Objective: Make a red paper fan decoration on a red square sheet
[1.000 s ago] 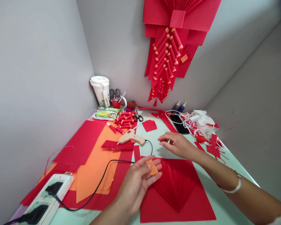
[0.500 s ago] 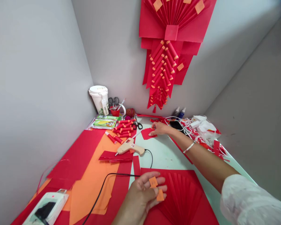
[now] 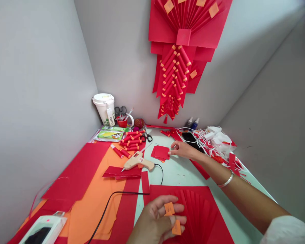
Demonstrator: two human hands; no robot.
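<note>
My left hand (image 3: 159, 222) is held palm up at the bottom, its thumb pressing small orange paper squares (image 3: 176, 227) against the fingers. Beneath it lies a red sheet (image 3: 213, 210) with a pleated red paper fan (image 3: 193, 211) on it. My right hand (image 3: 183, 149) reaches over the table, thumb and forefinger apart. Its fingertips are at the right edge of a small stack of red paper squares (image 3: 161, 152); whether they touch it I cannot tell. An orange edge shows under the stack. A cream glue gun (image 3: 138, 162) lies left of the stack.
Red paper rolls (image 3: 132, 140) with orange ends lie behind the glue gun. Scissors (image 3: 147, 137), a white coffee cup (image 3: 104, 110) and a phone (image 3: 192, 140) sit farther back. Tangled white cords and scraps (image 3: 216, 139) line the right. A red paper decoration (image 3: 183, 37) hangs on the wall.
My right hand has drawn back rightward off the red squares and its fingers have parted. The squares now lie in a neater stack. My left hand still holds the orange squares.
</note>
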